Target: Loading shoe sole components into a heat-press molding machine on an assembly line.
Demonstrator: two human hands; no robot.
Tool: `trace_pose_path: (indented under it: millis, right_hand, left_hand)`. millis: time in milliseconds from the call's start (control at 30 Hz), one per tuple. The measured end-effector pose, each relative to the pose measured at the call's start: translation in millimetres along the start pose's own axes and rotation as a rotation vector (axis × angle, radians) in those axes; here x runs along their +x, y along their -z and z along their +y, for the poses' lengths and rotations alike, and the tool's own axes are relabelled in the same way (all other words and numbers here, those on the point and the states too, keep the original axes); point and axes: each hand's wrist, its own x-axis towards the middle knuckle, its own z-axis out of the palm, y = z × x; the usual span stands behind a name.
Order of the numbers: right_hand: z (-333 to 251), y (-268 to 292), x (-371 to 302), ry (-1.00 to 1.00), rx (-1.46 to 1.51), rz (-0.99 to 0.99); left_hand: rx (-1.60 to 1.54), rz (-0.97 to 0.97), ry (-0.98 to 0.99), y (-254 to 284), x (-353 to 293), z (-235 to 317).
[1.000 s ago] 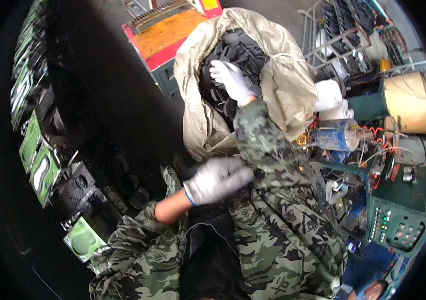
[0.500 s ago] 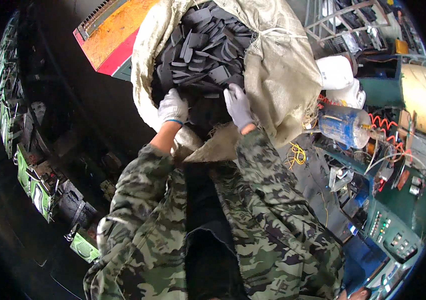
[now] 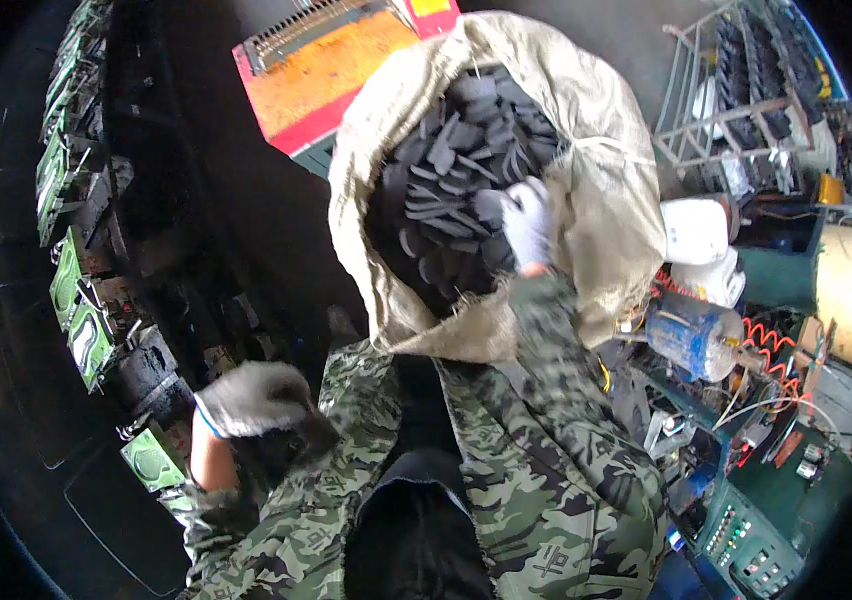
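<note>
Dark pieces (image 3: 431,210): a loose heap of thin, flat black pieces, many with rounded ends, lying at all angles inside the sack (image 3: 611,230).
Sack: pale woven cloth, its wide mouth open in front of the person, the edge folded outward and frayed on the near side.
Right hand (image 3: 529,225): white-gloved, over the right part of the heap, inside the sack's mouth; its fingers look closed on the edge of one grey-looking piece (image 3: 487,205).
Gripped piece: lies just to the left of the fingertips, within the sack, against or just above its neighbours; which of the two cannot be told.
Left hand (image 3: 256,398): gloved and blurred, well apart from the sack, beside the camouflage jacket (image 3: 556,500); whether its fingers are apart, together or holding something cannot be told.
Weight and feel: each piece is probably light and fairly stiff; the matt faces suggest little slip, though hardness and brittleness cannot be judged.
Where to hold: a raised edge or rounded end, thumb on one flat face and fingers on the other; overlapping neighbours may drag along.
Sack cloth: likely soft and limp, best taken by the folded rim.
Round about: a red-and-orange machine (image 3: 336,60) beyond the sack, green panels (image 3: 64,280) at left, a white jug (image 3: 694,230) and a blue cylinder (image 3: 688,338) at right.
</note>
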Motion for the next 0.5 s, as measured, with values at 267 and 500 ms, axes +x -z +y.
trace_pose_path:
  millis: [267, 500]
  right_hand:
    - [-250, 90, -38, -0.31, 0.496, -0.931]
    - [-328, -54, -159, -0.329, 0.609, -0.821]
  left_hand:
    - [-0.888, 0.343, -0.097, -89, 11, -109]
    - [-0.46, 0.362, -0.231, 5, -96, -159]
